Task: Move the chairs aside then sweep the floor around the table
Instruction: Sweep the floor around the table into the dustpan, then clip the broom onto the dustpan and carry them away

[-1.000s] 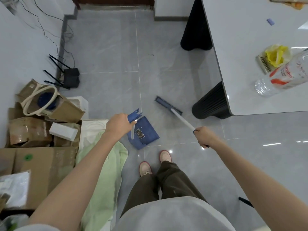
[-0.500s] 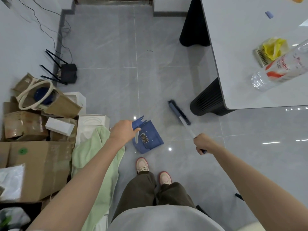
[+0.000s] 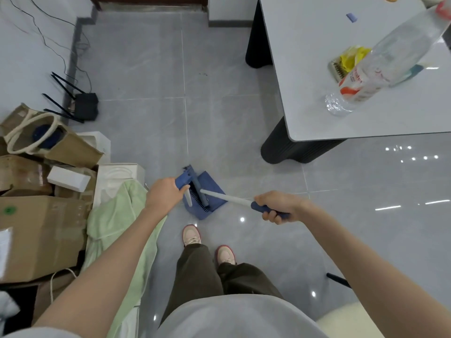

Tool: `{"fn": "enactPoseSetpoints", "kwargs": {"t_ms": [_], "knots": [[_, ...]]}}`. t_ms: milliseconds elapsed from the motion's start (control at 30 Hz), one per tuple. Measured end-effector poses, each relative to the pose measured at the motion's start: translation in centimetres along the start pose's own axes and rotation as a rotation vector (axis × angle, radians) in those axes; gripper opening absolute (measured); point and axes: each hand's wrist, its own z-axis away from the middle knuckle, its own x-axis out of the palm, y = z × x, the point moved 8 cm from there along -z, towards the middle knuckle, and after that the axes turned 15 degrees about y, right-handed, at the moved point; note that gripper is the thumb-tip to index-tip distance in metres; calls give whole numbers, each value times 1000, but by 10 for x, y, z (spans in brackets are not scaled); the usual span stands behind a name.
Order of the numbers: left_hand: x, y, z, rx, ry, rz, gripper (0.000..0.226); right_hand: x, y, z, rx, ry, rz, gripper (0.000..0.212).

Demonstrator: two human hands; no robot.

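A blue dustpan (image 3: 211, 191) rests on the grey tiled floor just ahead of my feet. My left hand (image 3: 164, 195) grips its upright blue handle. My right hand (image 3: 278, 206) is closed around the blue grip of a broom (image 3: 225, 198) with a white shaft. The dark broom head (image 3: 200, 193) lies inside the dustpan. The grey table (image 3: 312, 76) with black ribbed legs stands at the upper right. A dark chair leg (image 3: 338, 280) pokes in at the lower right.
Cardboard boxes (image 3: 36, 230), a tote bag (image 3: 48, 140) and a green cloth (image 3: 114, 230) crowd the left wall. A black router (image 3: 84, 106) with cables sits further back. A plastic bottle (image 3: 380, 67) and a yellow bag (image 3: 351, 58) are on the table.
The broom head swept from near the table leg leftwards into the dustpan. My right hand swung the shaft low and across. The left hand kept hold of the dustpan handle.
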Motion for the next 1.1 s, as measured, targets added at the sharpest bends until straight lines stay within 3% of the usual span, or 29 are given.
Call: {"fn": "enactPoseSetpoints", "kwargs": {"t_ms": [267,333,433,500,600,700,867,967,1100], "knots": [[42,21,51,25,15,-15,39,-11,21,17,-19,-85,-156,37],[43,31,64,23,34,-13,39,-17,17,26,-113,-84,-174,29],[51,47,82,45,17,-21,40,-22,11,41,-285,-82,-150,47],[50,58,90,44,7,-21,38,-21,8,52,-414,-55,-135,47],[46,77,93,45,-15,30,35,-28,5,59,-651,170,-82,34],[40,89,96,86,-23,9,35,-41,8,59,-737,487,33,23],[42,100,104,161,-108,3,36,-46,14,70,-732,758,254,48],[39,120,109,184,-180,66,34,-58,19,78,-706,889,228,63],[31,156,112,264,-213,114,31,-71,25,91,-698,981,178,64]]}}
